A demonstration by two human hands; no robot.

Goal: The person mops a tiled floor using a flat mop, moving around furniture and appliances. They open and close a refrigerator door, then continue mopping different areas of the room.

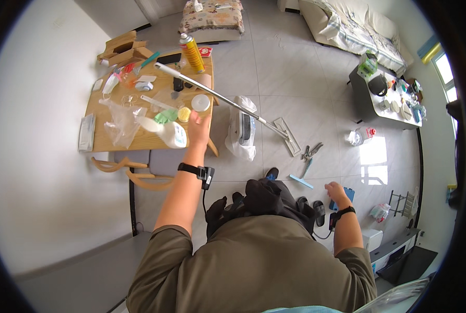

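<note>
My left hand [198, 127] is over the table's right edge, thumb and fingers apart, with nothing visible in it. Beside it are a yellow round sponge [184, 114] and a white spray bottle [174, 135]; whether it touches the sponge is unclear. A white lidded tub [200, 102] sits just beyond the fingertips. A flat mop's pole [217, 95] slants across the table's edge, its rectangular head [287, 137] down on the floor. My right hand [336, 192] hangs by my right side, fingers curled and partly hidden. Behind it lies a blue case [348, 193].
The wooden table [96, 137] also bears a plastic bag [119, 121], a yellow aerosol can [192, 53] and a cardboard box [127, 51]. On the floor are a bagged appliance [245, 127], a squeegee [303, 180], pliers [315, 150], a water bottle [360, 136] and slippers [319, 213].
</note>
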